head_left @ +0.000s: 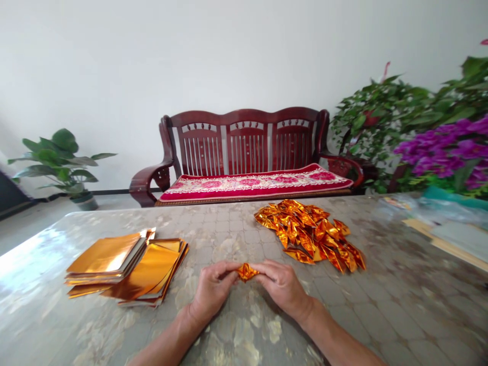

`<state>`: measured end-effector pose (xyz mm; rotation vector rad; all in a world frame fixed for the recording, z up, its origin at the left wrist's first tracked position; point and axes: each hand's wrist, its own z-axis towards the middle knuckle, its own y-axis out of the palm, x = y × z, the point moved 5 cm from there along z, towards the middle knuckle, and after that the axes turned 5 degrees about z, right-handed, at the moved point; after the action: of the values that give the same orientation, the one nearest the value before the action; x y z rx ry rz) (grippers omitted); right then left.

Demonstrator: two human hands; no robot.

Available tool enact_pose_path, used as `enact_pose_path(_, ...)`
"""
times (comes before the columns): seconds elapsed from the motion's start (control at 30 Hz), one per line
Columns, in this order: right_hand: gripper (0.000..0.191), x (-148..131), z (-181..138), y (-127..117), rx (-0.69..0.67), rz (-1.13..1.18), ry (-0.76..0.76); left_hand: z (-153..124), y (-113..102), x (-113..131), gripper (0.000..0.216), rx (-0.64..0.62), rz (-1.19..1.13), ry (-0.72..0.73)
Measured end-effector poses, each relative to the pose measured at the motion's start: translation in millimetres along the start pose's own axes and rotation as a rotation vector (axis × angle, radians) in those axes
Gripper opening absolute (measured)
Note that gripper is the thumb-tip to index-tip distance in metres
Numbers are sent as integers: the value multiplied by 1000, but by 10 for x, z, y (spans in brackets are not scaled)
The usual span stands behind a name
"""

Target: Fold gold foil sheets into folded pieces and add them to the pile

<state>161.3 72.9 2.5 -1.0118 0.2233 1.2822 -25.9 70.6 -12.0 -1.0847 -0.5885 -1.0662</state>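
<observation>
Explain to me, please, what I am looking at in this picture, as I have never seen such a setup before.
There is no machine here: these are a person's own bare hands, seen from a camera worn on the head that looks forward and down. The left hand and the right hand hold one small folded piece of shiny orange-gold paper between them, pinched at either end. On the patterned table, flat sheets of similar paper are stacked on the left, and a pile of folded pieces lies on the right, farther out. Beyond the table is a wooden bench.
</observation>
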Motion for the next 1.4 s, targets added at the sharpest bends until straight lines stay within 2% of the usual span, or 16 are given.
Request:
enact_pose_path(0.27,16,-3,21,16,40,102,83,3,-28,35,16,21,-23,-16)
enact_pose_path(0.43,20,-19,34,1,41,124,146,2,-48,41,15,28,-22,4)
enact_pose_path(0.77,23,-33,38,-8,33,126,177,-20,-58,4,16,82,15,9)
enact_pose_path(1.17,24,-85,50,16,26,156,275,-48,-59,51,17,73,-6,4)
enact_pose_path(1.4,23,-149,61,13,23,105,217,-61,-41,54,15,66,5,18)
